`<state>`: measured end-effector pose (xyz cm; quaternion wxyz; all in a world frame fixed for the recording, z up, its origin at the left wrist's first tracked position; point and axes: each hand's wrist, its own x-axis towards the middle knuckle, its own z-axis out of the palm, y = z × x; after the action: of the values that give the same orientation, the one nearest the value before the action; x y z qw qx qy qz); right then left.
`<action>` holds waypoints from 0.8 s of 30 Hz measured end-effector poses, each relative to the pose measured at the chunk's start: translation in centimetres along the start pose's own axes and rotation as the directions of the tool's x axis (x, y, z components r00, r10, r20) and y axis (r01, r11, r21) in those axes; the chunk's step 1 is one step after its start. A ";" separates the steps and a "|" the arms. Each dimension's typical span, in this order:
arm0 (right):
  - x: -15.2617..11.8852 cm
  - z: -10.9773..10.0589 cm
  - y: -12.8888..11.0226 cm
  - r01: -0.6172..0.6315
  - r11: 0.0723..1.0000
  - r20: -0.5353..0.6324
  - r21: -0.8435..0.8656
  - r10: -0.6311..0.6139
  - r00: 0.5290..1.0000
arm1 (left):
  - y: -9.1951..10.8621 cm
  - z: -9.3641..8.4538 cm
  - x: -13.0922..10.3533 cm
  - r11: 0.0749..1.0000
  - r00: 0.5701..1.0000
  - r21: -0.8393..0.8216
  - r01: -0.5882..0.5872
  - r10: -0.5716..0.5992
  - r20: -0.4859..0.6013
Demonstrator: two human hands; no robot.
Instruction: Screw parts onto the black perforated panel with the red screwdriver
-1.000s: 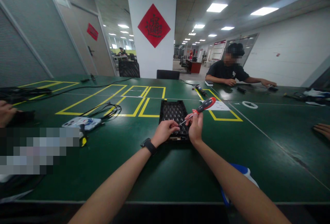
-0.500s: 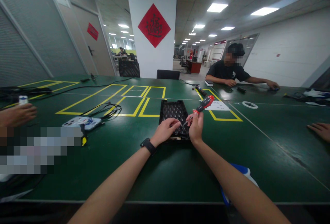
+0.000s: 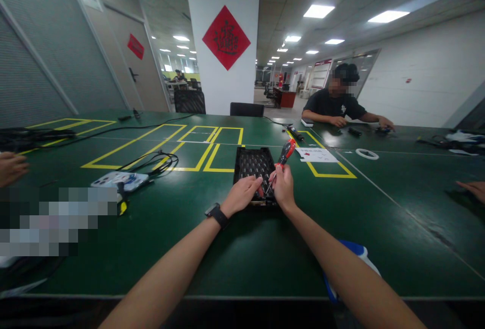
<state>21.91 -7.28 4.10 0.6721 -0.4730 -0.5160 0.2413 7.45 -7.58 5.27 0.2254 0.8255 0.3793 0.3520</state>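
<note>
A black shallow case [image 3: 254,156] with a patterned inside lies on the green table. My right hand [image 3: 284,187], at the case's right side, is closed round a screwdriver [image 3: 287,152] with a red and black handle. The handle leans up and to the right, while the thin shaft slants down toward the near part of the case. Over the near left side of the case is my left hand [image 3: 242,195], its fingers bent together close to the shaft. What lies between those fingertips, if anything, is too small to make out.
Left of the case lie a phone [image 3: 131,180] and black cables [image 3: 166,159]. A paper sheet [image 3: 320,155] and a white ring [image 3: 367,154] are on the right. Beneath my right forearm is a blue-and-white item [image 3: 356,248]. A co-worker [image 3: 335,99] sits across the table.
The screwdriver has swung more upright and its tip sits lower and nearer. My right hand moved slightly left. At the far left, another person's hand drew back toward the frame edge.
</note>
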 end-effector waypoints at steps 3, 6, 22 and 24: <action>-0.1 0.0 -0.1 0.016 0.999 0.019 -0.031 -0.016 1.000 | 0.0 0.0 0.0 1.000 1.000 0.016 -0.017 0.017 0.012; -0.2 -0.1 -0.1 0.023 0.998 0.031 -0.057 -0.021 0.999 | 0.0 0.0 0.0 0.999 0.999 0.038 -0.033 0.032 0.027; -0.4 0.0 -0.4 0.072 0.993 0.075 -0.098 -0.065 0.995 | 0.3 0.2 -0.1 0.992 0.998 0.118 -0.045 0.039 0.050; -0.4 0.0 -0.4 0.068 0.993 0.063 -0.094 -0.062 0.996 | 0.3 0.2 -0.1 0.991 0.998 0.133 -0.035 0.027 0.062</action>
<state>21.73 -7.74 4.27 0.6403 -0.4802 -0.5622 0.2082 7.69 -7.89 5.24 0.1752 0.8548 0.3820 0.3045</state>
